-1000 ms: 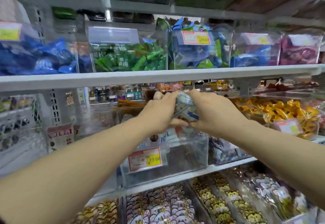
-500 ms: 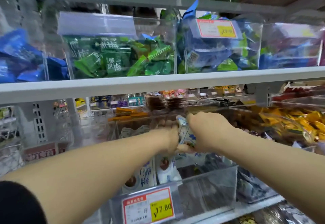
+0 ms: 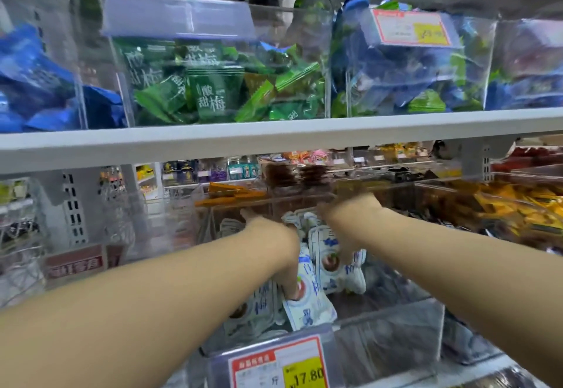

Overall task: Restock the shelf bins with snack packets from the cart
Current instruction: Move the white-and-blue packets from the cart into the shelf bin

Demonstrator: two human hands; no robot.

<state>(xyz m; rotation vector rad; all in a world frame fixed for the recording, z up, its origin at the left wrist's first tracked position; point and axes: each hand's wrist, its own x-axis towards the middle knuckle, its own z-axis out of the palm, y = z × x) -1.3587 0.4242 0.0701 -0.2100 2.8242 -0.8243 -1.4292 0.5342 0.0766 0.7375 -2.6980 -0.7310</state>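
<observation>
**aisle9:** ok what's closest to the camera?

**stockerb:** a red and yellow price tag (image 3: 280,363) reading 17.80. It's clipped to the front of a clear bin (image 3: 396,326) on the middle shelf. Both bare forearms come in from the bottom corners, pass over the tag and meet inside that bin.

**aisle9:** and the hands?

**stockerb:** the left hand (image 3: 274,235) is bent down at the wrist, with the fingers pointing into the bin and lying against the white-and-blue packets (image 3: 323,253). The right hand (image 3: 344,217) comes in from the other side, knuckles up, thumb hanging down over the face of an upright packet. The bunch stands between the two hands and touches both. Honestly I can't tell if either hand is gripping or just pressing. The fingers are tucked behind the packets and it's all blurry.

**aisle9:** so the snacks are in the bin?

**stockerb:** yep, toward its left side. Some are standing, and some lean on the front wall just behind the tag.

**aisle9:** further back?

**stockerb:** orange packets (image 3: 231,194) behind the bin, and yellow packets (image 3: 518,205) in the next bin to the right. Above that is the grey upper shelf (image 3: 274,135). Its clear bins hold green packets (image 3: 213,92) in the middle and blue packets (image 3: 396,68) to the right.
</observation>
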